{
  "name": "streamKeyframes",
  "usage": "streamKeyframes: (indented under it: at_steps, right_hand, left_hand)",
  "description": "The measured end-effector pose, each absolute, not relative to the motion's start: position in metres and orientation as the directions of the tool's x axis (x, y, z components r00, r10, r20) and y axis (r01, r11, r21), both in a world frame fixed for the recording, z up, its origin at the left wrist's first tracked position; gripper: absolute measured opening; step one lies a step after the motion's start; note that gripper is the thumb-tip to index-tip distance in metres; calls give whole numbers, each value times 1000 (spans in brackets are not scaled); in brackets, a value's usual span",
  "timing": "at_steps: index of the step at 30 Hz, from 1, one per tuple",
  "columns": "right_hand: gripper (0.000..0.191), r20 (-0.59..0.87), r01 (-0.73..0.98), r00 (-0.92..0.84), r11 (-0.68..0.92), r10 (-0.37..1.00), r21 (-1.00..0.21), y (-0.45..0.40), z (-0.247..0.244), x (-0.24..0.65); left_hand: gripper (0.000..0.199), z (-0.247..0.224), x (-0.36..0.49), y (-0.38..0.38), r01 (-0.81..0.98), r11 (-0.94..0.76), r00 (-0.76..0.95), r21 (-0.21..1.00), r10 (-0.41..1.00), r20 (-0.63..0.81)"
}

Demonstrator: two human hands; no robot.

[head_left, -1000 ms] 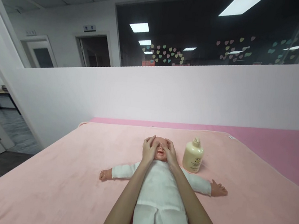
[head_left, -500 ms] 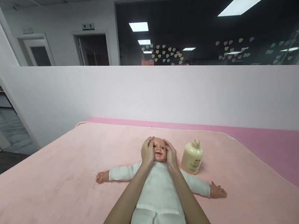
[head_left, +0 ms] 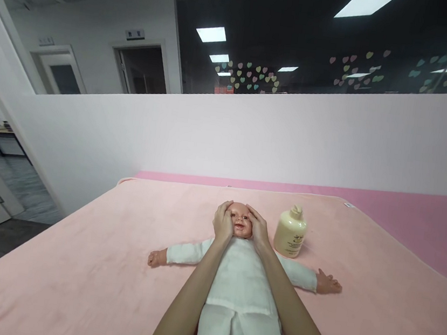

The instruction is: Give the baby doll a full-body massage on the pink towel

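Cupping a doll's head [head_left: 240, 225] between left hand [head_left: 222, 224] and right hand [head_left: 259, 228], head view.
Doll [head_left: 240, 278]: white-clothed, face up on pink blanket [head_left: 91, 249], arms outstretched; head between both sets of fingers, which lie close together, gently curved along its sides. Pale yellow bottle [head_left: 290, 233]: upright, just beside right hand.

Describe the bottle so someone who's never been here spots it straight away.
Find the peach blanket spread before the white wall, then the doll lying face-up on it. Right of the doll's head in the picture, just past the person's right hand, stands a squat bottle. Unlike the white-clothed doll, it is glossy pale yellow with dark print.
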State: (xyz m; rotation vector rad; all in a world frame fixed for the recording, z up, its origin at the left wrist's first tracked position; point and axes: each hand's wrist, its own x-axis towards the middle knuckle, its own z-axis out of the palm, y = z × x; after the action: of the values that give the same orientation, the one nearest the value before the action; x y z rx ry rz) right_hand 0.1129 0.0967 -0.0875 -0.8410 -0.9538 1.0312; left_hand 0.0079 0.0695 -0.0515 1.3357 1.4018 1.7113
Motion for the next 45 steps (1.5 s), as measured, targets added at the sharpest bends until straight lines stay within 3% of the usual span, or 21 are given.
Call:
streamKeyframes:
  at_steps: [4,10,17,23,28,31,35,42,45]
  right_hand:
    - [42,197,-327,226,265,954,-907,89,-80,113]
    - [57,209,-324,190,262,959,-909,84,-78,114]
    - [48,142,-359,188,202,972,-911,89,-81,116]
    - [42,172,-377,215,245,961,-893,94,-88,114]
    - [54,221,-312,227,286,948,-906,92,-87,113]
    - [62,217,-317,215,278,952,-907,90,-84,113]
    - [56,170,-370,187,230,967,-900,91,-82,114]
    - [55,235,-275,310,323,921,-906,78,-95,121]
    - [57,275,-224,244,330,930,-917,63,-98,125]
  left_hand:
    - [31,-50,8,68,162,-276,-348,947,883,316]
    - [36,-48,8,65,235,-304,-304,923,879,367]
    - [32,-51,8,71,183,-295,-314,938,886,340]
    - [33,-51,9,69,195,-307,-337,932,871,357]
    - [30,-50,8,66,276,-328,-294,904,866,404]
    - [30,-53,7,71,231,-349,-283,908,869,406]
    - [31,-58,6,76,159,-332,-314,930,876,366]
    - [38,-68,-4,56,250,-481,-207,840,822,531]
    - [41,-72,-13,44,253,-510,-113,822,828,549]
